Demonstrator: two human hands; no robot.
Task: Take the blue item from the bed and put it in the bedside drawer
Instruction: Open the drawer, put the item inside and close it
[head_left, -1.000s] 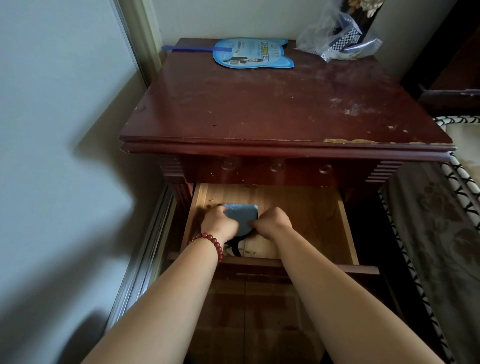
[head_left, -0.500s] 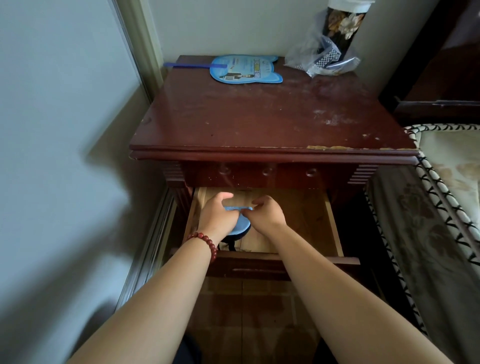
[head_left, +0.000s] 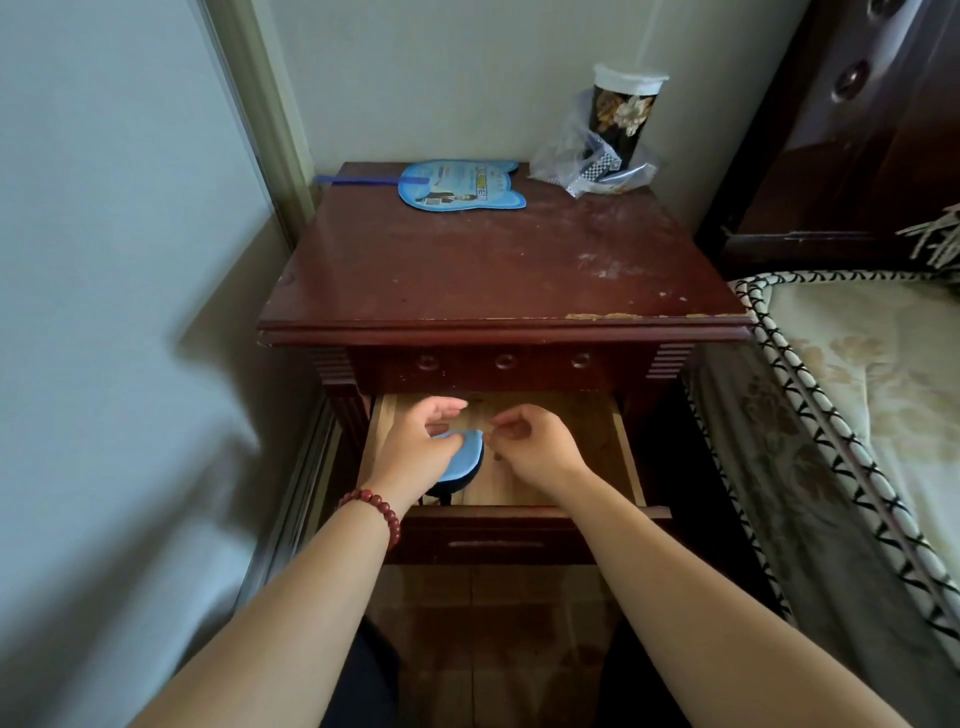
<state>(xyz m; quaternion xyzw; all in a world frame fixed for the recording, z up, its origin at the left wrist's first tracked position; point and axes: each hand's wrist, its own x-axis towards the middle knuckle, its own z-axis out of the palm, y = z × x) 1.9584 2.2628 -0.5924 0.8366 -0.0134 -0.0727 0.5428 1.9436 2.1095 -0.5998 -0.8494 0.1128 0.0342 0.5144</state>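
The drawer (head_left: 631, 452) of the nightstand (head_left: 493, 260) stands pulled out, and both our hands are down in it, near its left wall. The item (head_left: 462, 465), a flat blue pad with a dark underside, lies in the drawer's left half. Its near end reaches close to the front edge, where a dark strap pokes out from under it. So the item is off the bed (head_left: 857, 389) and inside the drawer, which is where the task wants it.

Our right hand (head_left: 535, 447) has its fingers curled together at the item's far edge and seems to pinch that thin blue rim, probably to flatten it so the item lies low. Our left hand (head_left: 415, 452), with the bracelet (head_left: 374, 512) at its wrist, covers the item's left part, its fingers spread and loosely bent. We cannot tell whether it grips the pad or only rests on it. Working close to the left wall leaves the bare wood of the drawer's right half free.

We judge the placing nearly done: what is left is to let go, draw both hands out and push the drawer shut. The strap at the front edge could catch there.

On the nightstand's back edge lie a fan (head_left: 462, 185) and, at the back right corner, a cup (head_left: 623, 114) in a bag (head_left: 587, 161), well clear of us.
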